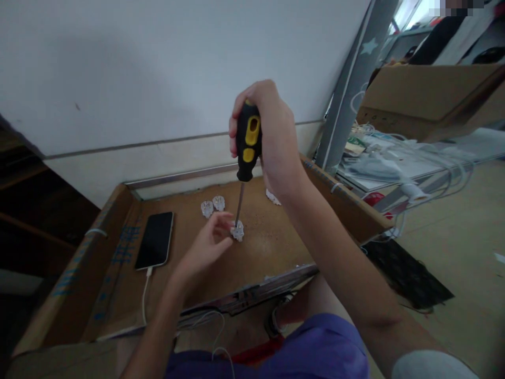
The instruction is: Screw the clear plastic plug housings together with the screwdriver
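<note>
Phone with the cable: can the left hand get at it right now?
Probably yes: the left hand, now at a white piece, is close by, nothing shows between it and the phone, and the phone's top lies uncovered.

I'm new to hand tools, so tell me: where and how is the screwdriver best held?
Probably by the thick handle, from above and the right, as the right hand has it. The screwdriver stands nearly upright, tip down at the white piece, so the handle is uppermost; its shaft is thin and offers less to hold.
</note>
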### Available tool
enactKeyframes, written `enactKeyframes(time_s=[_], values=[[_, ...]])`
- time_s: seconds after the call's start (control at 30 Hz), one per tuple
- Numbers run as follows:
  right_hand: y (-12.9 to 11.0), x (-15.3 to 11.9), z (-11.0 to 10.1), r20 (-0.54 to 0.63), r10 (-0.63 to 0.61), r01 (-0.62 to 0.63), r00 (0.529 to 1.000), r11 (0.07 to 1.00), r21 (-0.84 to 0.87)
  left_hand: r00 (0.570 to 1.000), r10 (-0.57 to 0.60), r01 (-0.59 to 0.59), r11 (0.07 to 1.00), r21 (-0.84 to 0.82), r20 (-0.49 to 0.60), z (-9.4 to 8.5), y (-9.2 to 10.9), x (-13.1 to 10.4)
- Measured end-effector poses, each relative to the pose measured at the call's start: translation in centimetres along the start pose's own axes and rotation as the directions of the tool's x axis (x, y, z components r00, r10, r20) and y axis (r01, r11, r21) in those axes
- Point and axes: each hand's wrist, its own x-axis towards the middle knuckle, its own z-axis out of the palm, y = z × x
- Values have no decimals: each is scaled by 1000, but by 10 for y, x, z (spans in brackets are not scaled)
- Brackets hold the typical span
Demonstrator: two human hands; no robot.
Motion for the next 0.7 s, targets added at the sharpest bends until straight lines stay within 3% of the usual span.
enactKeyframes(time_s=[0.07, 0.13, 0.2, 0.27, 0.3, 0.37, 0.43, 0.5, 0.53, 0.6, 0.67, 0.7], values=[[-2, 2, -1, 25, 44, -45, 999, 998, 38, 997, 78, -80, 989, 127, 17, 6, -3, 13], [-7, -2, 1, 161, 80, -92, 984, 993, 69, 990, 123, -137, 956, 259, 72, 12, -7, 23], [-13, -11, 7, 357, 109, -157, 928, 982, 108, 987, 127, -151, 940, 307, 97, 16, -11, 26], [-17, -21, 14, 432, 97, -148, 896, 985, 85, 990, 122, -137, 938, 317, 66, 18, -14, 24], [-18, -25, 17, 382, 42, -65, 923, 997, 46, 992, 116, -124, 940, 317, 45, 19, -15, 22], [-14, -28, 21, 168, -185, 204, 968, 973, -107, 994, 108, -111, 943, 315, 26, 19, -15, 19], [-8, -27, 20, -4, -442, 421, 897, 858, -293, 994, 110, -113, 944, 310, 26, 19, -14, 18], [-4, -24, 17, -53, -530, 477, 846, 798, -368, 993, 115, -117, 943, 313, 26, 19, -12, 18], [-3, -22, 15, -63, -513, 464, 856, 817, -342, 993, 114, -117, 942, 315, 27, 19, -12, 19], [-5, -15, 11, -22, -363, 354, 932, 919, -176, 994, 108, -112, 942, 316, 30, 19, -10, 20], [-8, -6, 6, 155, -91, 88, 984, 996, 25, 995, 99, -103, 944, 313, 30, 20, -9, 20], [-10, -1, 4, 270, 47, -71, 962, 994, 79, 995, 96, -99, 946, 309, 24, 20, -9, 19]])
